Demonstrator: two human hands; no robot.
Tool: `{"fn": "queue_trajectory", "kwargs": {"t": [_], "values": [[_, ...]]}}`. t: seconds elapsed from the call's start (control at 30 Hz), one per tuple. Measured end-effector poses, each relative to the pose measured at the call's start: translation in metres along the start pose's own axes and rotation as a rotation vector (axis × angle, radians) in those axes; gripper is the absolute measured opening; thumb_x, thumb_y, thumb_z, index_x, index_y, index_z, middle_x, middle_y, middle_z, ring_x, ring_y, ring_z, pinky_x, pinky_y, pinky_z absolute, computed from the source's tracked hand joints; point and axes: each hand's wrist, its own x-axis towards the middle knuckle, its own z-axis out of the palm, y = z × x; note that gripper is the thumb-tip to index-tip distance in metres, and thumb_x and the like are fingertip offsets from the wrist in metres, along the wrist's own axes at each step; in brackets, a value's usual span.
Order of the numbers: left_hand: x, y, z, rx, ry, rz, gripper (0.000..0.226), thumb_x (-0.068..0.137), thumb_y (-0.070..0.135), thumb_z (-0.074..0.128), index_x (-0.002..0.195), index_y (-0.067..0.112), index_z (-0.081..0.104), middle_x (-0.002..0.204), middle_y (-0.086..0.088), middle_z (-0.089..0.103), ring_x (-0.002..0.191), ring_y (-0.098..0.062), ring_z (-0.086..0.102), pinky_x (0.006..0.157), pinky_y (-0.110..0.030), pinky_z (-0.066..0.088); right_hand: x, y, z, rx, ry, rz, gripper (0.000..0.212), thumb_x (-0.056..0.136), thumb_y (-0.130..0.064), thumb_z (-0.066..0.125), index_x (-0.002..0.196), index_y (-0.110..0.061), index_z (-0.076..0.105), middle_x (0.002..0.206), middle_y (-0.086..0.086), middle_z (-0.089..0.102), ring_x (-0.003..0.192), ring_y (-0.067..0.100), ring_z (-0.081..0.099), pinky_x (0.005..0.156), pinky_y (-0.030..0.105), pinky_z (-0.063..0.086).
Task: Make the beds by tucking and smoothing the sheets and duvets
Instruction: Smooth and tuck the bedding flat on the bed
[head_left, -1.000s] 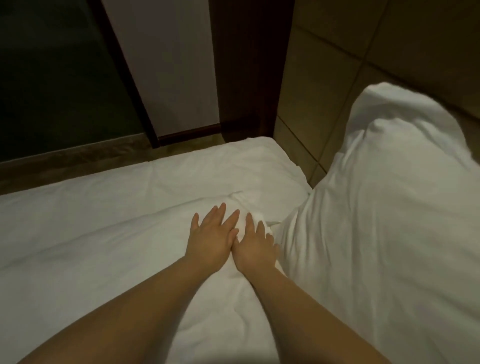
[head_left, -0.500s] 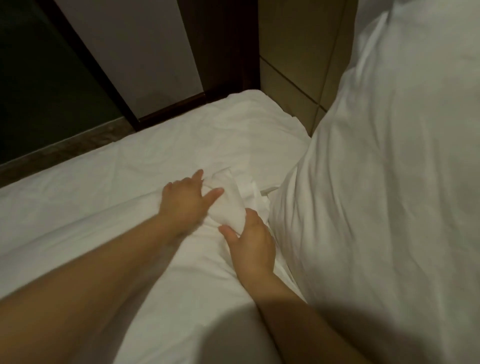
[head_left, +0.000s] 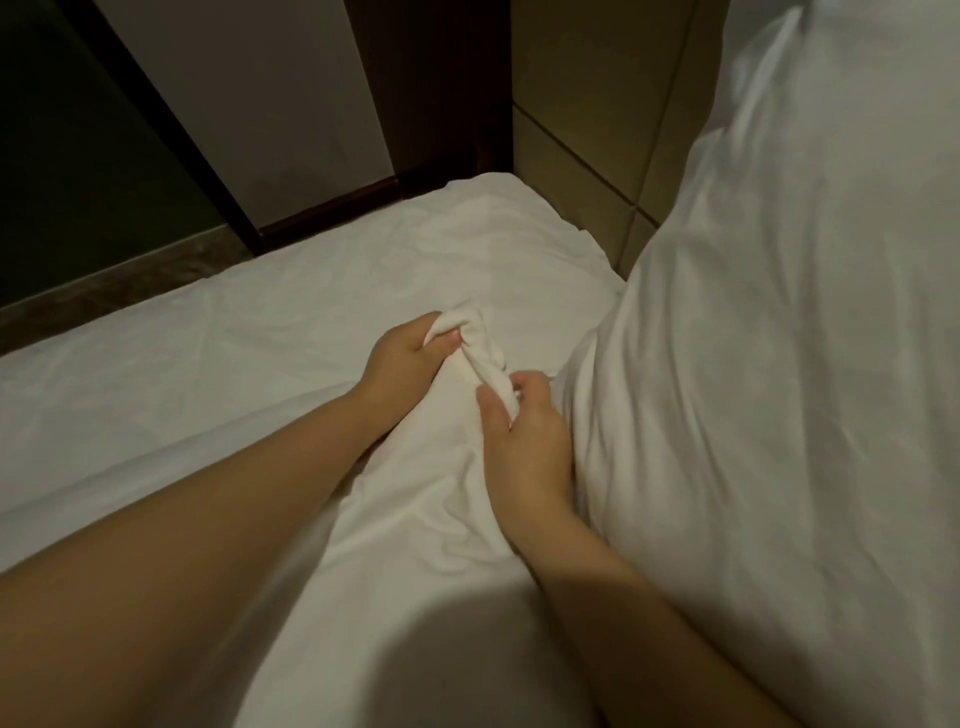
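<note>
A white duvet (head_left: 415, 519) lies across the bed over a white sheet (head_left: 234, 332). Its bunched corner (head_left: 478, 348) is raised between my hands. My left hand (head_left: 402, 358) grips the far side of that corner, fingers curled into the cloth. My right hand (head_left: 519, 431) pinches the near side with thumb and fingers. A large white pillow (head_left: 779, 364) leans upright at the right, close against my right hand.
The padded tan headboard (head_left: 582, 119) rises behind the bed's far corner. A dark wooden post (head_left: 431, 88) and a pale wall panel (head_left: 260, 93) stand beyond the mattress edge. Dark floor (head_left: 78, 130) lies at the left.
My hands lay flat on the duvet a second ago. They have since closed on its corner and gathered it into a bunch. The view has moved closer to the pillow.
</note>
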Motion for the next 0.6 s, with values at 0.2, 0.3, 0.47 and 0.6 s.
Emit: {"fn": "queue_trajectory", "kwargs": {"t": [0.2,0.3,0.47,0.6], "values": [[0.005,0.001,0.004,0.864,-0.041,-0.013,0.055,0.098,0.045,0.036,0.148,0.027,0.021,0.15,-0.006,0.032,0.136,-0.024,0.03,0.11,-0.048,0.02,0.011,0.013,0.009,-0.512,-0.045,-0.022,0.035,0.103,-0.034,0.034,0.126,-0.01,0.041,0.099,0.013,0.067,0.092,0.032,0.062,0.072,0.035,0.044],[-0.028,0.013,-0.009,0.997,0.007,0.112,0.068,0.096,0.051,0.035,0.15,0.03,0.0,0.159,0.001,0.007,0.145,-0.018,0.006,0.114,-0.05,0.001,0.012,0.019,0.007,-0.596,-0.067,0.002,0.039,0.104,-0.031,0.033,0.133,-0.005,0.037,0.106,0.016,0.066,0.101,0.034,0.06,0.08,0.037,0.044],[-0.097,0.012,-0.069,1.056,0.026,0.075,0.064,0.096,0.053,0.027,0.15,0.032,0.0,0.159,0.001,0.003,0.146,-0.018,0.002,0.114,-0.051,-0.002,-0.02,-0.016,0.008,-0.675,-0.035,-0.061,0.045,0.102,-0.033,0.033,0.141,-0.009,0.031,0.138,0.012,0.046,0.126,0.029,0.041,0.103,0.04,0.029],[-0.151,0.024,-0.105,1.099,0.084,-0.035,0.062,0.096,0.055,0.024,0.15,0.036,0.001,0.159,0.002,0.001,0.146,-0.02,0.0,0.114,-0.053,-0.002,-0.073,-0.075,0.003,-0.646,-0.025,-0.262,0.054,0.103,-0.04,0.027,0.152,-0.023,0.014,0.157,0.0,0.02,0.144,0.021,0.014,0.116,0.047,0.0]]}}
